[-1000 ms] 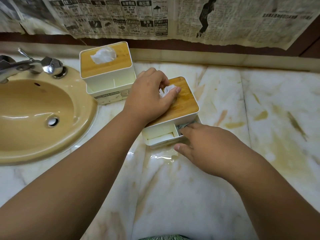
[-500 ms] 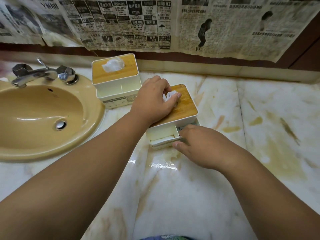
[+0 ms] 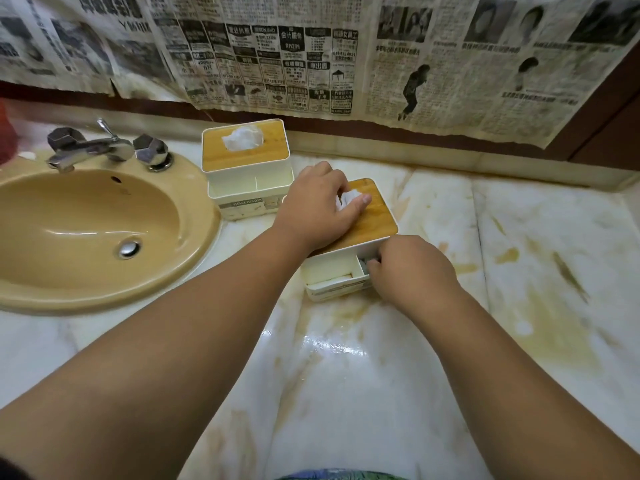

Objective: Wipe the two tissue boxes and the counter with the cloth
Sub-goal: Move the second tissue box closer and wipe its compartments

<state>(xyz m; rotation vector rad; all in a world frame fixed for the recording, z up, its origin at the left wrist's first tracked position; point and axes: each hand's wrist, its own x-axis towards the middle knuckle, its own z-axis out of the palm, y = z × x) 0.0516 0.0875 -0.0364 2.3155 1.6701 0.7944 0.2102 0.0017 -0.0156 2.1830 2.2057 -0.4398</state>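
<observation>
1. Since a second ago, the right hand (image 3: pixel 412 271) has moved up into the near tissue box (image 3: pixel 375 220) front compartment; inside wiping appears under way.
2. Its fingers are curled, apparently pinching the grey cloth (image 3: pixel 364 264), which is mostly hidden.
3. The left hand (image 3: pixel 318 206) curls round the tissue (image 3: pixel 349 199) on the lid.
4. This white, wood-topped box stands on the stained counter (image 3: pixel 346 375), just beside the far tissue box (image 3: pixel 246 157).

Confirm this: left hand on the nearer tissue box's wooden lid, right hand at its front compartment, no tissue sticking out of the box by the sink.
One thing is wrong: the head view shows a white tissue sticking out of the box by the sink. The rest stands: left hand on the nearer tissue box's wooden lid, right hand at its front compartment.
</observation>
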